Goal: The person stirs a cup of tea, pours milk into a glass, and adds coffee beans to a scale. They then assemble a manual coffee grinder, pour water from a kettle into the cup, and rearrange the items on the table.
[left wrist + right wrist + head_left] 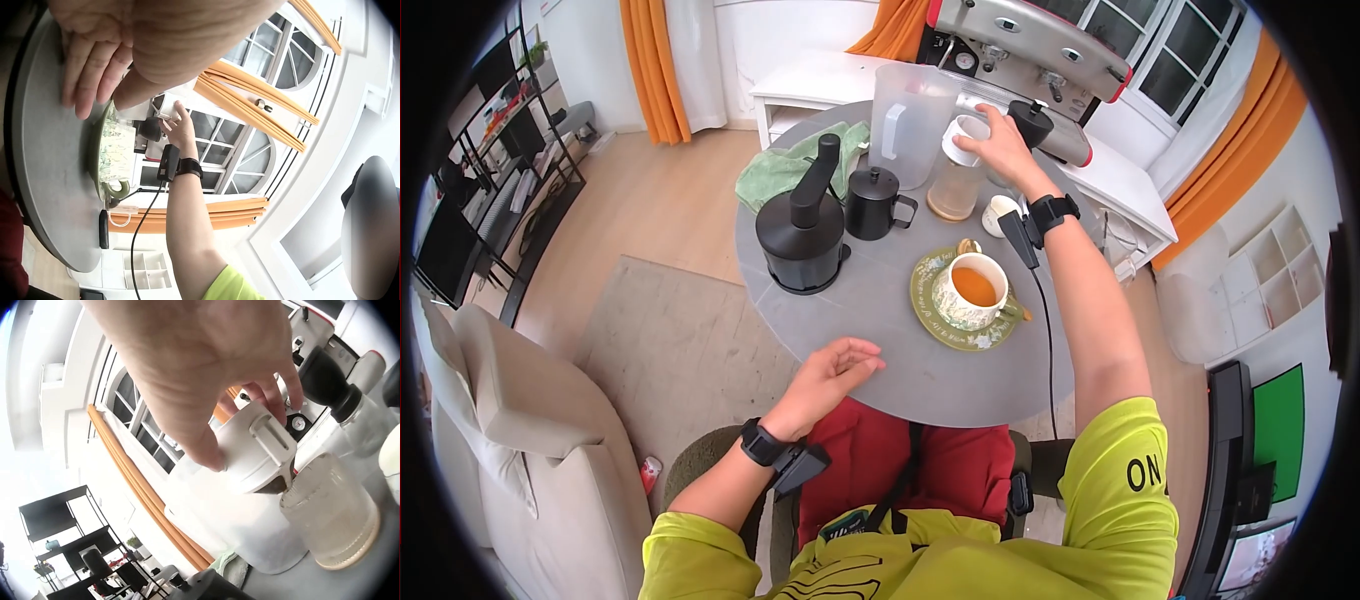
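Note:
My right hand (1007, 152) holds a white plastic lid (250, 447) with a raised loop, its thumb on one side and fingers on the other. The lid is tilted at the mouth of a clear glass jar (331, 515), with something brown showing under its rim. A thin light-brown layer lies at the jar's bottom. My left hand (828, 380) hovers by the table's near edge, holding nothing, fingers loosely extended. Between the hands, a patterned cup (970, 290) of orange-brown drink sits on a green saucer (930, 318). A small white jug (998, 216) stands beside the jar.
On the round grey table (850, 340) stand a black lidded pot with a long handle (800, 235), a smaller black pot (875, 205) and a translucent pitcher (912, 125). A green cloth (790, 170) lies behind them. A black-topped container (1031, 120) and an espresso machine (1030, 45) are beyond.

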Demonstrator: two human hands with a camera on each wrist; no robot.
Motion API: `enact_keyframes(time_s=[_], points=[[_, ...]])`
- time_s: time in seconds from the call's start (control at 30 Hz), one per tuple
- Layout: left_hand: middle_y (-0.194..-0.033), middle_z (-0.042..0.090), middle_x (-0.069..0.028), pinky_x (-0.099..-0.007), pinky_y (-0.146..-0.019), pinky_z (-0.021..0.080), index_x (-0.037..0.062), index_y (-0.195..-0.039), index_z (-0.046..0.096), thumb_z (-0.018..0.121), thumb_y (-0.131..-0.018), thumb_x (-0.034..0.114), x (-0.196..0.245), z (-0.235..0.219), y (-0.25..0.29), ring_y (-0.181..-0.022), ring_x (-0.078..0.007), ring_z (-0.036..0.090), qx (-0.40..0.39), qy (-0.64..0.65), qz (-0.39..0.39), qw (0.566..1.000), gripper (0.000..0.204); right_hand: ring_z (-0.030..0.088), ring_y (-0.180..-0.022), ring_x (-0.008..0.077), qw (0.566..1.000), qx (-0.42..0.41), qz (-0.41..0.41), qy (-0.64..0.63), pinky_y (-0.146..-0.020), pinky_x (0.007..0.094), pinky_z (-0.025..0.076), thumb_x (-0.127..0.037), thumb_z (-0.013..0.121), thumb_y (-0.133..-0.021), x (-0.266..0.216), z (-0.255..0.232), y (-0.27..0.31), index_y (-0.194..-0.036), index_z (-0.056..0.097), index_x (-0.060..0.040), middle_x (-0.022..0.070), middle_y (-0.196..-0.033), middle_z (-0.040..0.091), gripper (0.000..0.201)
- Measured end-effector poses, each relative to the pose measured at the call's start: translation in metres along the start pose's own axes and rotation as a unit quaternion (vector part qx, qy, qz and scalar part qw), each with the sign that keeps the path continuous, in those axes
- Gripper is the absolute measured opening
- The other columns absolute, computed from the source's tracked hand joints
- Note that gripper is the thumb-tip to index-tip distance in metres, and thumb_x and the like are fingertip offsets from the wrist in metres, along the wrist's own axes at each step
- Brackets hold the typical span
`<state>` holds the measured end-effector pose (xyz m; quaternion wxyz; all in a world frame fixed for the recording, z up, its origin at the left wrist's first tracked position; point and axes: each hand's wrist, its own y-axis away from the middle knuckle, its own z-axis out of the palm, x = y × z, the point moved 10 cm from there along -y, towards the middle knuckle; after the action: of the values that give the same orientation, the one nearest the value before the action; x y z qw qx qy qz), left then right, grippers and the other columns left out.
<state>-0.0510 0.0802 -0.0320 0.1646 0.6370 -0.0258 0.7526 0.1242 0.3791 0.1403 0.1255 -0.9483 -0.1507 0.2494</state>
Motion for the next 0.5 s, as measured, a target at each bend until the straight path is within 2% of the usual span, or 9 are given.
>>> enact_keyframes(time_s=[0.07, 0.13, 0.23, 0.33, 0.5], points=[[-0.111, 0.063, -0.0054, -0.0247, -0.095, 0.038, 0.0035, -0.117, 0.056, 0.054, -0.096, 0.015, 0.001, 0.0, 0.001, -0.106, -0.0095, 0.054, 0.001, -0.002, 0.001, 1.0, 0.024, 0.05, -0.12, 0.0364, 1.0, 0.02, 0.011, 0.019, -0.1, 0.0396, 0.042, -0.046, 0.071, -0.07, -0.003, -0.005, 0.002, -0.141, 0.039, -0.0122, 0.0229, -0.132, 0.044, 0.085], [-0.111, 0.063, -0.0054, -0.0248, -0.095, 0.038, 0.0035, -0.118, 0.056, 0.054, -0.096, 0.015, 0.002, 0.0, 0.001, -0.106, -0.0095, 0.054, 0.0, -0.003, 0.003, 1.0, 0.024, 0.051, -0.119, 0.0356, 0.995, 0.015, 0.035, 0.091, -0.099, 0.0399, 0.043, -0.044, 0.07, -0.07, 0.001, -0.008, 0.003, -0.141, 0.038, -0.0131, 0.0221, -0.132, 0.044, 0.084], [-0.111, 0.063, -0.0053, -0.0247, -0.096, 0.038, 0.0036, -0.118, 0.056, 0.054, -0.096, 0.015, 0.0, 0.0, -0.001, -0.106, -0.0094, 0.054, -0.004, 0.004, 0.0, 1.0, 0.025, 0.052, -0.119, 0.0352, 0.999, 0.026, 0.042, 0.016, -0.098, 0.0399, 0.044, -0.043, 0.069, -0.069, 0.005, -0.007, 0.004, -0.142, 0.038, -0.0132, 0.0218, -0.131, 0.045, 0.084], [-0.111, 0.063, -0.0052, -0.0247, -0.096, 0.038, 0.0036, -0.118, 0.055, 0.053, -0.097, 0.015, -0.001, 0.0, -0.001, -0.106, -0.0092, 0.054, -0.007, 0.007, 0.002, 1.0, 0.025, 0.052, -0.119, 0.0352, 0.996, 0.017, 0.043, 0.076, -0.098, 0.0399, 0.044, -0.043, 0.069, -0.068, 0.006, -0.007, 0.005, -0.142, 0.038, -0.0133, 0.0222, -0.132, 0.045, 0.085], [-0.11, 0.064, -0.005, -0.0242, -0.094, 0.039, 0.0036, -0.118, 0.056, 0.054, -0.097, 0.015, 0.0, 0.0, -0.001, -0.105, -0.0087, 0.054, -0.002, 0.004, 0.003, 1.0, 0.024, 0.052, -0.119, 0.0357, 0.998, 0.029, 0.049, 0.037, -0.098, 0.0399, 0.044, -0.042, 0.069, -0.068, 0.009, -0.006, 0.005, -0.141, 0.039, -0.013, 0.0226, -0.132, 0.046, 0.085]])
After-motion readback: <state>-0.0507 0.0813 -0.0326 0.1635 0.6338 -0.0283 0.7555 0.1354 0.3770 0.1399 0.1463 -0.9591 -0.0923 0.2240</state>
